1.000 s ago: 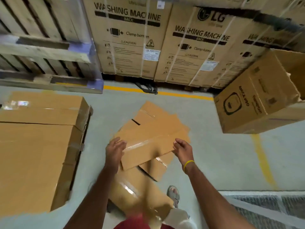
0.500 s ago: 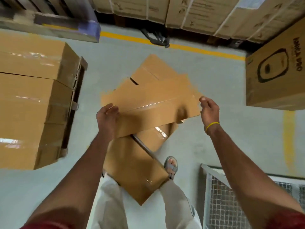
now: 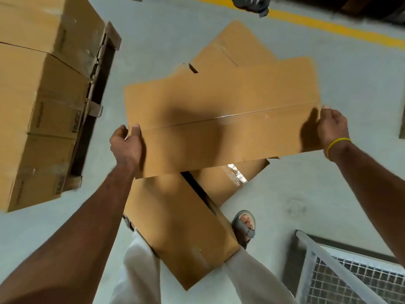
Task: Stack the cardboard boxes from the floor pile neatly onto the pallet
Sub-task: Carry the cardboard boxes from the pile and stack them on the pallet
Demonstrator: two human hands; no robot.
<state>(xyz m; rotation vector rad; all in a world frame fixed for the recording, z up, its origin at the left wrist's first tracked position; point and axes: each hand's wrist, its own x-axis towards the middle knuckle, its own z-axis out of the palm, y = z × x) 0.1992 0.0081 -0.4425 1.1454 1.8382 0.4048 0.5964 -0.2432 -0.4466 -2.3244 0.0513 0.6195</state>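
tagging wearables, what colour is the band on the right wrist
Yellow. The wristband shows clearly in the head view.

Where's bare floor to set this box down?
Widest: bare floor right of the floor pile, bordered by the yellow line and mesh cage. A narrower strip runs between pile and pallet stack. Under the held box it is crowded: pile and sandalled foot.
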